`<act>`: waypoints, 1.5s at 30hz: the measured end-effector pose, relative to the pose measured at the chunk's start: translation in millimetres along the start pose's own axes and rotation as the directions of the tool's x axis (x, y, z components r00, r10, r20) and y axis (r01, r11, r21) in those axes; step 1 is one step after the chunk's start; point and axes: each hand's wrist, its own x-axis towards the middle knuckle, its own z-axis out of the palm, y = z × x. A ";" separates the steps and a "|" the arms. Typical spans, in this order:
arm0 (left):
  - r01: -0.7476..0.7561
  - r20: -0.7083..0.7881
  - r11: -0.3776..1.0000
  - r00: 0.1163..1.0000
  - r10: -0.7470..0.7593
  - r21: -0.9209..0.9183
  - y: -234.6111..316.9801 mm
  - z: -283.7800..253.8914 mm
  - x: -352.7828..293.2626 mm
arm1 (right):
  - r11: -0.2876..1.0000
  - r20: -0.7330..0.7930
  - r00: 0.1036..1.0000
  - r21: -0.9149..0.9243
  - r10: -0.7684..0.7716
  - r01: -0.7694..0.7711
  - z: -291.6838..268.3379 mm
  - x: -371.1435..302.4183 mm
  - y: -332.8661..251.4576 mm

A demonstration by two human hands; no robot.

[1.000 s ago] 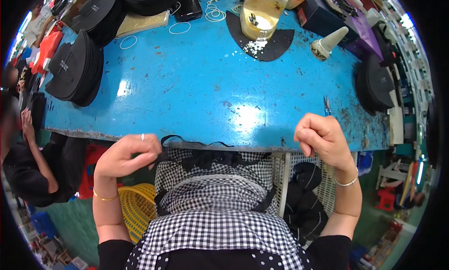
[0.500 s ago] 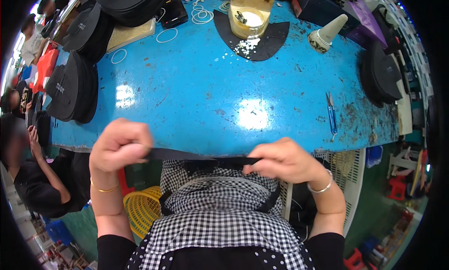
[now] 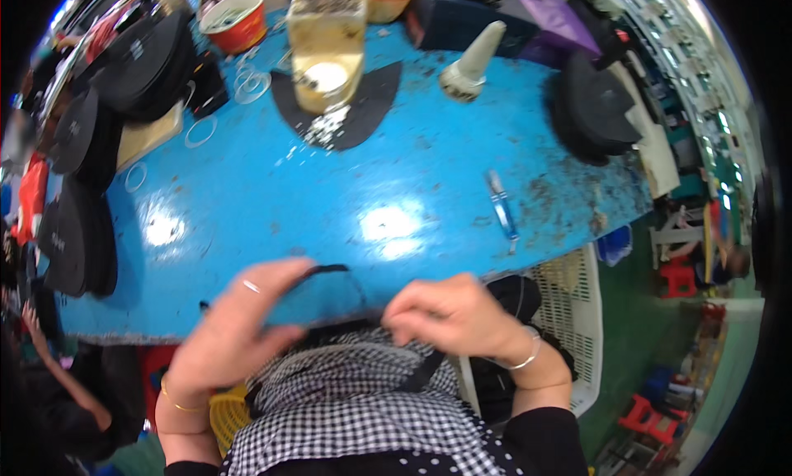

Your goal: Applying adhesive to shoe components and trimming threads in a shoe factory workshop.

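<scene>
A thin black strip (image 3: 332,268) curves up from the fingers of my left hand (image 3: 235,323), over the front edge of the blue table. That hand is smeared by motion, with its thumb held apart below the fingers. A short black end shows at the back of the hand, and what lies between is hidden. To the right, my right hand (image 3: 450,315) has its fingertips pinched together near the table's edge. Whatever they hold, if anything, cannot be made out. Blue-handled thread snips (image 3: 502,212) lie on the table beyond this hand.
Stacks of black curved pieces (image 3: 78,237) line the left side, and another stack (image 3: 594,113) stands at the right. A yellowish clear container (image 3: 326,43) rests on a black crescent piece (image 3: 375,105) beside scattered white bits. Further right are a pale cone (image 3: 477,63) and dark boxes.
The strip was stretched straight between both hands; now it bends in an arc by my left hand. My hands have come closer together. The view has shifted, so the table sits further left.
</scene>
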 end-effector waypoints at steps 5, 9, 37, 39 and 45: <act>0.187 0.286 0.918 0.954 -0.086 -0.349 20.4 54.2 31.5 | 0.994 -0.190 0.975 -0.030 -0.112 0.108 -2.6 -3.6 15.7; -0.012 -0.109 0.912 0.993 -0.036 -0.409 -2.6 47.1 20.7 | 0.941 -0.795 0.597 0.112 -0.107 0.319 -106.1 -29.0 60.3; 0.055 -0.528 0.985 0.839 -0.134 -0.163 -81.1 69.1 -30.2 | 0.611 -0.853 0.262 0.509 0.451 0.606 -333.8 67.9 124.7; 0.023 -0.547 0.984 0.828 -0.119 -0.179 -80.3 68.7 -30.0 | 0.633 -0.829 0.137 0.511 0.542 0.581 -332.2 77.3 120.1; 0.007 -0.547 0.970 0.825 -0.142 -0.242 -80.6 68.7 -30.9 | 0.481 -0.811 0.230 0.520 0.538 0.706 -324.5 52.8 116.8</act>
